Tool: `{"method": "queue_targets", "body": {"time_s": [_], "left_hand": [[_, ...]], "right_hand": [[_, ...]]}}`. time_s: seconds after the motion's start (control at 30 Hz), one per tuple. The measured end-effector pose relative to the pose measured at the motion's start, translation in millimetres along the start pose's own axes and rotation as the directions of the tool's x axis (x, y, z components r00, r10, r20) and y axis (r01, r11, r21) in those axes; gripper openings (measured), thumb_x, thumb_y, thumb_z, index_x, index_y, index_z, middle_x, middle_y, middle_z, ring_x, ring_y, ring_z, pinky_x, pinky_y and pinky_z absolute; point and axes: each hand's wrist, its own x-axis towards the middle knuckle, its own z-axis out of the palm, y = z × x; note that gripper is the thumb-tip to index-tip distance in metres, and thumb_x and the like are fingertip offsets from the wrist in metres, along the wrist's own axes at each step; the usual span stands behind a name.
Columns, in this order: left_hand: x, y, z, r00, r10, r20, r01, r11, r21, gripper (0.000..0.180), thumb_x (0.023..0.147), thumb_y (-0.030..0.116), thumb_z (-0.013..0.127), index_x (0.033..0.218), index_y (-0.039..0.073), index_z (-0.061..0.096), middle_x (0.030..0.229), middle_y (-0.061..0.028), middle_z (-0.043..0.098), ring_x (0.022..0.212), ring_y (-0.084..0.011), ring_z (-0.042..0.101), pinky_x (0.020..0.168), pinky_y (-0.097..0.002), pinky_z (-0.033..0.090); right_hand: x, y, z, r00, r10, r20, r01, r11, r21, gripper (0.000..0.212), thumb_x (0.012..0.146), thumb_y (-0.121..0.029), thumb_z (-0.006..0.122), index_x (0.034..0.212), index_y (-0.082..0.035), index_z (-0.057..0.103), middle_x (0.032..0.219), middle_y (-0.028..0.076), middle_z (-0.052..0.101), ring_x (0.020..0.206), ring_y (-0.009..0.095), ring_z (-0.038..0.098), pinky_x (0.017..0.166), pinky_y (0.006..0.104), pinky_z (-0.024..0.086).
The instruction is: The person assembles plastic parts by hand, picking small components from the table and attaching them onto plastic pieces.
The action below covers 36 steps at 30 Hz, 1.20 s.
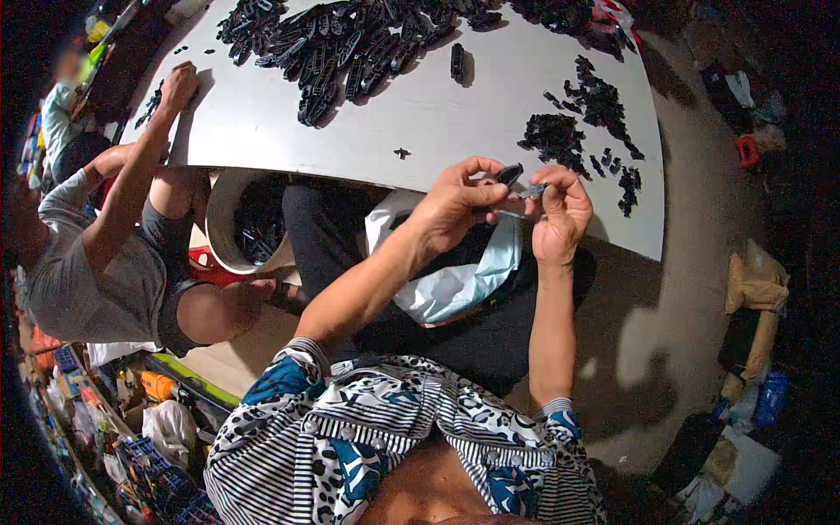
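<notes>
My left hand [453,206] is closed on a long, narrow black plastic part [509,174] with a pointed end. Pinched in the fingertips of my right hand [562,219] is a small dark grey piece [533,190], whose exact kind I cannot make out. It sits right beside the black part, and I cannot tell whether the two touch. Both hands are raised over the table's near edge, above an open white plastic bag [446,293] on my lap. Loose small black pieces [553,136] lie on the white table [350,144] beyond my right hand.
Long black parts [350,61] are heaped at the table's far side, with one lying apart [458,63]. More small pieces [599,101] spread at the right. On my left a co-worker [96,254] reaches onto the table, near a pale bucket [220,223] holding black parts.
</notes>
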Motion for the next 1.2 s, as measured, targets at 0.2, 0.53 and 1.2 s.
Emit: {"method": "queue_targets", "body": {"time_s": [0.2, 0.53, 1.2], "left_hand": [[2.1, -5.2, 1.2, 1.000, 0.002, 0.024, -0.003, 0.999, 0.033, 0.041, 0.076, -0.002, 0.067, 0.111, 0.006, 0.049, 0.085, -0.0068, 0.062, 0.065, -0.0118, 0.055, 0.053, -0.0224, 0.043], [-4.6, 1.2, 10.6, 0.984, 0.176, -0.033, -0.162, 0.952, 0.260, 0.042, 0.073, -0.006, 0.067, 0.110, 0.004, 0.050, 0.086, -0.0069, 0.063, 0.067, -0.0104, 0.058, 0.053, -0.0202, 0.043], [-10.7, -4.7, -5.1, 0.963, 0.266, 0.054, -0.254, 0.812, 0.526, 0.030, 0.072, -0.008, 0.065, 0.101, 0.000, 0.058, 0.092, -0.0041, 0.061, 0.079, -0.0086, 0.056, 0.067, -0.0217, 0.046]], "right_hand": [[0.9, 10.5, 1.7, 0.979, -0.199, 0.052, 0.205, 0.967, -0.153, 0.021, 0.083, -0.021, 0.067, 0.082, -0.003, 0.057, 0.084, 0.004, 0.055, 0.070, 0.009, 0.050, 0.059, 0.0188, 0.040], [-8.9, -14.0, 6.8, 0.996, 0.008, 0.084, 0.003, 0.992, -0.124, 0.017, 0.079, -0.008, 0.069, 0.089, -0.001, 0.057, 0.085, 0.003, 0.054, 0.067, 0.006, 0.050, 0.055, 0.0179, 0.044], [-7.7, -31.9, 13.4, 0.974, -0.210, 0.090, 0.224, 0.792, -0.568, 0.013, 0.074, -0.002, 0.070, 0.083, 0.000, 0.061, 0.087, 0.008, 0.057, 0.080, 0.015, 0.056, 0.072, 0.0262, 0.047]]}}
